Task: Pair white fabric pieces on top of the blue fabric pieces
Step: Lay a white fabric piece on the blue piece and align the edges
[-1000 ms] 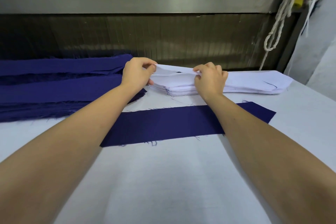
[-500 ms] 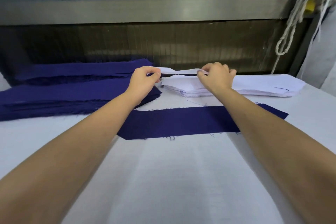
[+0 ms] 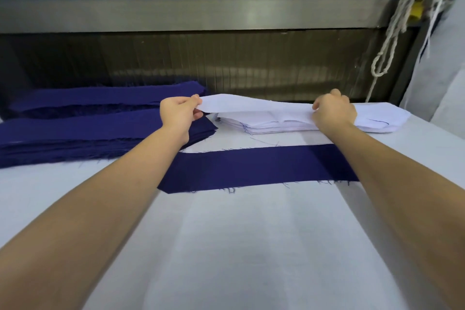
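A single white fabric piece [image 3: 254, 106] hangs stretched between my hands just above the white stack [image 3: 274, 124]. My left hand [image 3: 180, 114] pinches its left end, and my right hand [image 3: 333, 112] pinches it further right. One dark blue fabric strip [image 3: 251, 167] lies flat on the white table, nearer to me than the stack, partly under my right forearm. Stacks of blue fabric pieces [image 3: 83, 131] sit to the left.
The white table surface [image 3: 241, 246] stretches toward me. A metal rail and dark ribbed panel [image 3: 226, 63] run along the back. White rope [image 3: 392, 33] hangs at the right, beside a pale wall.
My hands have spread apart along the top white piece and lifted it off the stack; the right hand slid right, the left end rose over the blue stack's edge.
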`<action>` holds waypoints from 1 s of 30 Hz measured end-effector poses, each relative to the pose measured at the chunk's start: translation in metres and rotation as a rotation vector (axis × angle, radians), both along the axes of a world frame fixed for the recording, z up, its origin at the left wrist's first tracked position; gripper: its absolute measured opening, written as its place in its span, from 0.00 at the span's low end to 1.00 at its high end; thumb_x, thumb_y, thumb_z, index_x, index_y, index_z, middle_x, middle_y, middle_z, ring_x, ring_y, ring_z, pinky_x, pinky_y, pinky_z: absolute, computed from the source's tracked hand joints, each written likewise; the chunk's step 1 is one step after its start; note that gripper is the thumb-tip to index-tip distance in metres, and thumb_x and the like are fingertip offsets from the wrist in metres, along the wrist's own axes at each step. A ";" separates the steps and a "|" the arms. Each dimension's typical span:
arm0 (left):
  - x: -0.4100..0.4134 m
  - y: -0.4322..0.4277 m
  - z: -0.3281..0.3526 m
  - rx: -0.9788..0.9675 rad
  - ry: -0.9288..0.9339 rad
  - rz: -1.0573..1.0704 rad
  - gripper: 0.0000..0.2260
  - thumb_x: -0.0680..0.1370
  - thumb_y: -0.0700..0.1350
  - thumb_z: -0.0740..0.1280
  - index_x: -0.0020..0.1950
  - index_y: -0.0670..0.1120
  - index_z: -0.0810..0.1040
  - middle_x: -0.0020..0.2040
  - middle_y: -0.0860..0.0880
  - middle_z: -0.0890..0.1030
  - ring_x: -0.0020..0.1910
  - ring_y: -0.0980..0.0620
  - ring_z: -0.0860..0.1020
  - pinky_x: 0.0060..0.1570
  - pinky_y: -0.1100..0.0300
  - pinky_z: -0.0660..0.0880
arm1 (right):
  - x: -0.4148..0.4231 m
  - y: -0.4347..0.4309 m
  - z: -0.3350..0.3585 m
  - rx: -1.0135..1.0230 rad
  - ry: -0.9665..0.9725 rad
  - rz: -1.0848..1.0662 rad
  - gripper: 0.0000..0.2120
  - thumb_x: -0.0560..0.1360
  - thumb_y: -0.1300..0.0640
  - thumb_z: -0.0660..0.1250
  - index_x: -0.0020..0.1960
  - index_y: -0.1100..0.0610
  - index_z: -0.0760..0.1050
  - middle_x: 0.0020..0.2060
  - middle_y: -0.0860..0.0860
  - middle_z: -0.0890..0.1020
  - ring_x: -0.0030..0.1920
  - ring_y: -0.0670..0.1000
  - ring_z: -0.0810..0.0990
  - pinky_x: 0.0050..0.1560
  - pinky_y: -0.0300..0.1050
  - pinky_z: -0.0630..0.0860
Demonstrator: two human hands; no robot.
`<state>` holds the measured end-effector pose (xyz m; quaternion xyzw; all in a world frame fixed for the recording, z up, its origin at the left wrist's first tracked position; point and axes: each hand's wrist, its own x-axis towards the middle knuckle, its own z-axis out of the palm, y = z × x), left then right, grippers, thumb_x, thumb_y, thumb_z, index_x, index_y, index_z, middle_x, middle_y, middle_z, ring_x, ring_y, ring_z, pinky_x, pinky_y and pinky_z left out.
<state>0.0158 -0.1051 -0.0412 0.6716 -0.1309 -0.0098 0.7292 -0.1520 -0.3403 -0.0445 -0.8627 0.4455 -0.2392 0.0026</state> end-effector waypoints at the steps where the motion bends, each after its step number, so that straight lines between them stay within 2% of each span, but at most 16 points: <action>1: 0.000 0.002 0.000 -0.016 0.011 0.003 0.04 0.75 0.39 0.70 0.43 0.40 0.82 0.41 0.49 0.80 0.36 0.55 0.79 0.38 0.66 0.79 | -0.003 -0.002 0.000 -0.001 0.001 -0.006 0.12 0.76 0.65 0.63 0.57 0.59 0.78 0.58 0.58 0.71 0.59 0.60 0.70 0.55 0.51 0.69; 5: 0.001 0.008 -0.003 -0.026 0.007 -0.014 0.07 0.74 0.34 0.69 0.39 0.44 0.80 0.42 0.50 0.81 0.39 0.56 0.79 0.33 0.70 0.75 | -0.012 -0.012 0.002 0.025 -0.034 -0.012 0.12 0.76 0.63 0.64 0.58 0.57 0.78 0.59 0.58 0.72 0.60 0.61 0.70 0.57 0.53 0.70; 12: 0.006 0.017 -0.005 0.052 -0.017 -0.062 0.10 0.74 0.31 0.67 0.48 0.46 0.79 0.52 0.45 0.77 0.46 0.50 0.79 0.42 0.64 0.79 | -0.026 -0.030 0.000 -0.002 -0.076 -0.111 0.15 0.76 0.64 0.61 0.61 0.57 0.77 0.60 0.61 0.72 0.62 0.63 0.68 0.62 0.55 0.64; 17: 0.008 0.018 -0.004 0.106 0.019 -0.103 0.12 0.75 0.31 0.65 0.54 0.45 0.79 0.49 0.48 0.77 0.38 0.54 0.78 0.43 0.63 0.79 | -0.032 -0.034 0.000 0.007 -0.192 -0.148 0.14 0.74 0.66 0.61 0.58 0.60 0.77 0.61 0.62 0.71 0.63 0.64 0.66 0.61 0.57 0.65; 20: 0.008 0.015 -0.003 0.119 0.036 -0.108 0.12 0.76 0.32 0.64 0.55 0.43 0.79 0.46 0.48 0.78 0.37 0.54 0.77 0.38 0.65 0.78 | -0.031 -0.032 -0.001 0.026 -0.215 -0.142 0.14 0.74 0.66 0.63 0.58 0.60 0.77 0.61 0.62 0.71 0.63 0.64 0.67 0.61 0.57 0.66; 26: 0.004 0.012 0.000 0.120 0.023 -0.140 0.12 0.76 0.31 0.63 0.56 0.42 0.79 0.48 0.45 0.79 0.40 0.52 0.78 0.37 0.64 0.77 | -0.025 -0.024 -0.004 0.072 -0.175 -0.065 0.19 0.70 0.59 0.66 0.61 0.56 0.75 0.61 0.59 0.70 0.62 0.62 0.68 0.60 0.53 0.66; 30: 0.002 0.013 0.001 0.125 0.019 -0.150 0.12 0.76 0.31 0.63 0.56 0.42 0.78 0.49 0.44 0.79 0.41 0.52 0.79 0.37 0.64 0.77 | -0.022 -0.022 -0.004 -0.031 -0.060 -0.006 0.19 0.73 0.52 0.63 0.63 0.53 0.76 0.60 0.59 0.71 0.60 0.61 0.69 0.60 0.53 0.66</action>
